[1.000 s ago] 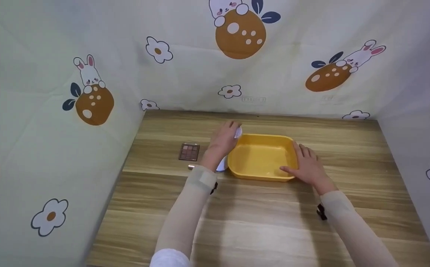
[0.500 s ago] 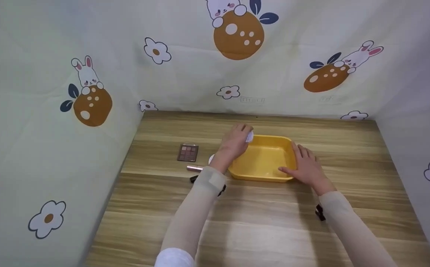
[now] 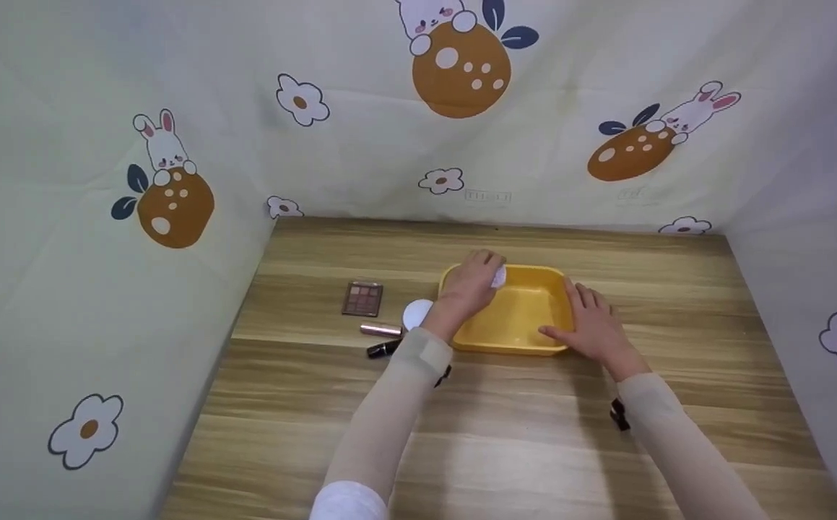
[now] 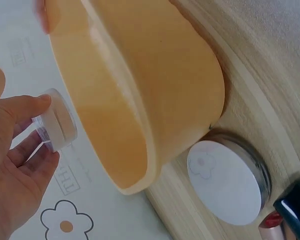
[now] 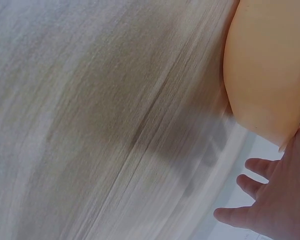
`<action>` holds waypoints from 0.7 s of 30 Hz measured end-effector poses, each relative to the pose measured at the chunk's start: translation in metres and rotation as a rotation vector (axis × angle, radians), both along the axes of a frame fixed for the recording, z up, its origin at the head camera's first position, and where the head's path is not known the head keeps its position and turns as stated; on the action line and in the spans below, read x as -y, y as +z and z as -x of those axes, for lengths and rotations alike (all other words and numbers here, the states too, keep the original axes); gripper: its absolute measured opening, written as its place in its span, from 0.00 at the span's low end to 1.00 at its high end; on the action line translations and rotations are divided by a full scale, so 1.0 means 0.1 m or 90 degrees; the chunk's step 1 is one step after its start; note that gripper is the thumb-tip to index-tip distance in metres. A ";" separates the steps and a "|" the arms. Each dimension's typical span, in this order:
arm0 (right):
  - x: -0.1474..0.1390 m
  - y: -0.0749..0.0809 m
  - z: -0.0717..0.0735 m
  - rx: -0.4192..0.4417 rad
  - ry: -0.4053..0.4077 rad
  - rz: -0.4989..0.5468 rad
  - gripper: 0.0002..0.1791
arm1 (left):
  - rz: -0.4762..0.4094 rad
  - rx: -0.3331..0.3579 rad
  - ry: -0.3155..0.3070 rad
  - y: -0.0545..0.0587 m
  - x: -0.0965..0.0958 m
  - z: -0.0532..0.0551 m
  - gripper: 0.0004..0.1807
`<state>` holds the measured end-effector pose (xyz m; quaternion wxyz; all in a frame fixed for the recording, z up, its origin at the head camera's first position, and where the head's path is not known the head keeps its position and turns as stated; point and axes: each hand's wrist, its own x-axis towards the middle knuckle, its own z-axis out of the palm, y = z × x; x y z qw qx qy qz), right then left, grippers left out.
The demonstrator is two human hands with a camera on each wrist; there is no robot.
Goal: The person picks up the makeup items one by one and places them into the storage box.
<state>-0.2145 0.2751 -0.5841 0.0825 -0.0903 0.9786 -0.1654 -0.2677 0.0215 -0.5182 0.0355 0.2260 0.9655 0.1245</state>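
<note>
My left hand (image 3: 470, 285) is over the left part of a yellow plastic basin (image 3: 508, 349). Between thumb and fingertips it pinches a small round container (image 4: 57, 122), clear at the rim and pale beige inside, above the basin's edge. My right hand (image 3: 597, 326) rests on the basin's right side. Its thumb reaches over the rim to the inside, while the other fingers stretch straight along the outside; in the right wrist view several fingers (image 5: 250, 185) stand apart from the wall. Just left of the basin lies a round case with a white lid (image 4: 225, 181).
On the wooden table (image 3: 505, 433), left of the basin, lie an eyeshadow palette (image 3: 362, 300), a shiny pink tube (image 3: 380, 330) and a black tube (image 3: 383, 349). A patterned cloth (image 3: 360, 159) hangs behind and at both sides.
My left hand has moved right with the small container, from the basin's left edge to over its inside. The white-lidded case and the tubes now show more. The right hand stays at the rim.
</note>
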 end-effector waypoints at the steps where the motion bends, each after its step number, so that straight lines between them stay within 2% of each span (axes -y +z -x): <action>1: 0.00 0.00 0.00 0.001 0.000 -0.001 0.63 | 0.003 0.002 0.001 -0.01 -0.02 -0.01 0.24; 7: 0.00 0.00 0.00 0.012 -0.006 0.000 0.63 | 0.008 0.012 -0.008 -0.05 -0.11 -0.02 0.24; 14: 0.01 0.00 0.01 0.001 0.000 -0.003 0.63 | 0.025 -0.008 -0.041 -0.08 -0.22 -0.01 0.23; 21: 0.03 0.02 0.01 0.003 -0.001 -0.006 0.60 | 0.040 0.006 -0.062 -0.11 -0.38 0.02 0.23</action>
